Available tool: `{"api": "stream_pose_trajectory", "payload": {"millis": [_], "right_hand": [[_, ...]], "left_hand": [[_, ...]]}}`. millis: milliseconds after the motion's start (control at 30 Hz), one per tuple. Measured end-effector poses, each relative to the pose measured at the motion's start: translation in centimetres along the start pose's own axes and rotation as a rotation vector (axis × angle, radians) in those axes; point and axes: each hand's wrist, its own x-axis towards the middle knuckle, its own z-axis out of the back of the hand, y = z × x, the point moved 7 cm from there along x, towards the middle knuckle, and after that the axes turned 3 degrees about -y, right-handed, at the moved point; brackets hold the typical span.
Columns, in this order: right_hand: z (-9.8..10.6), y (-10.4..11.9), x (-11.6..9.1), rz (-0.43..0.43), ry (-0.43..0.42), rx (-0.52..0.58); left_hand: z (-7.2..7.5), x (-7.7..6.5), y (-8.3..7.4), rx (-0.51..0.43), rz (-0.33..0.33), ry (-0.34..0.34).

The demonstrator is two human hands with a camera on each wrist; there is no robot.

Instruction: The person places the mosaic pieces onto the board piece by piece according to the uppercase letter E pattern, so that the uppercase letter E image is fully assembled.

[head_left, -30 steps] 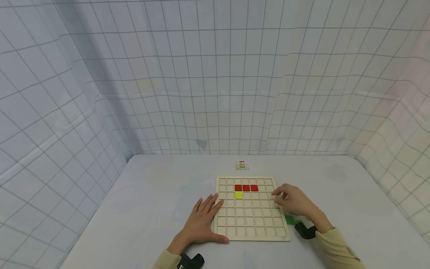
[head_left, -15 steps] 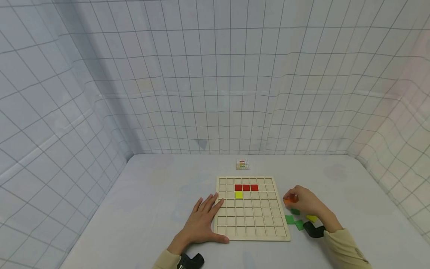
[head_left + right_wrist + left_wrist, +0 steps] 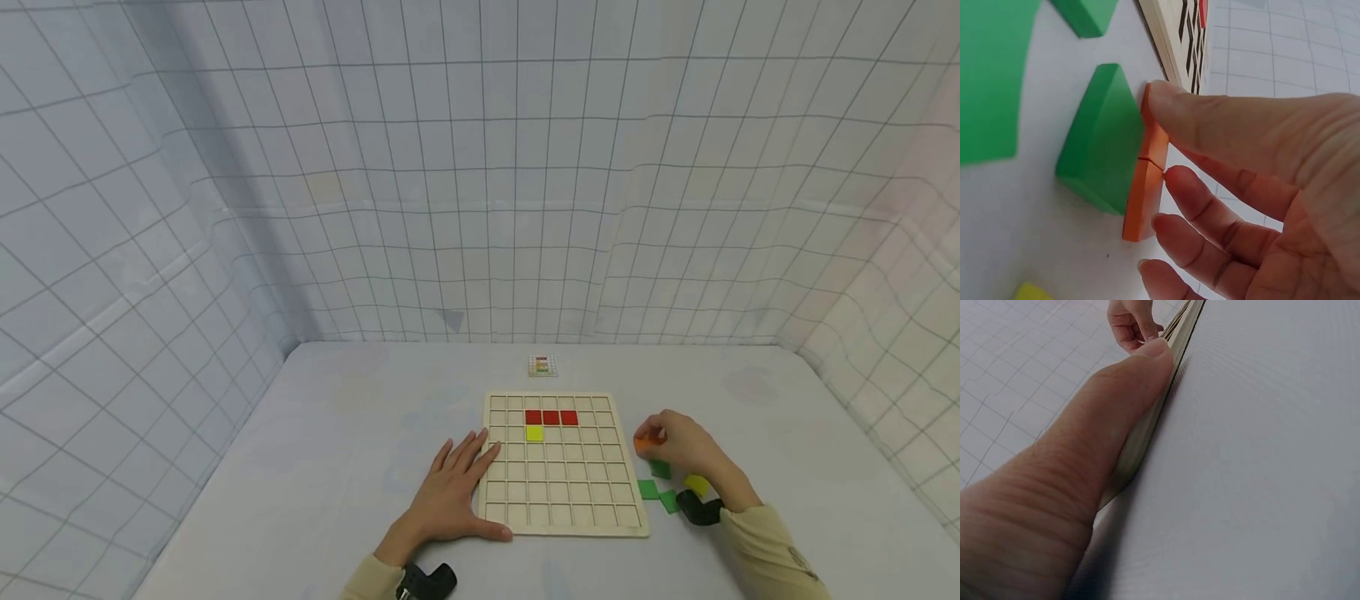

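Observation:
A pale wooden grid board (image 3: 582, 493) lies on the white table, with three red tiles (image 3: 551, 417) in a row and a yellow tile (image 3: 534, 433) below the leftmost. My left hand (image 3: 448, 498) rests spread at the board's left side, thumb along its near edge, as the left wrist view also shows. Right of the board, my right hand (image 3: 678, 442) pinches an orange tile (image 3: 1154, 140) with the thumb on its face; the index fingertip is hidden. A second orange tile (image 3: 1143, 203) abuts it, close to the other fingertips. Beside them sits a green tile (image 3: 1107, 144).
More green tiles (image 3: 648, 489) and a loose yellow tile (image 3: 697, 485) lie between the board and my right wrist. Behind the board is a small printed card (image 3: 543, 366) with a coloured grid pattern. Grid-patterned cloth (image 3: 487, 208) walls the table at back and sides.
My right hand has drawn back from the board's right edge to the loose tiles and now has an orange one between its fingers. The left hand stays in place.

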Motion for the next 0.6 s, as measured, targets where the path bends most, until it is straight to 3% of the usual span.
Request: {"api": "stream_pose_trajectory", "payload": {"millis": [600], "right_hand": [[0.0,0.92,0.06,-0.017,-0.064,0.065]], "left_hand": [[0.17,0.08,-0.04,-0.016,0.002,-0.003]]}}
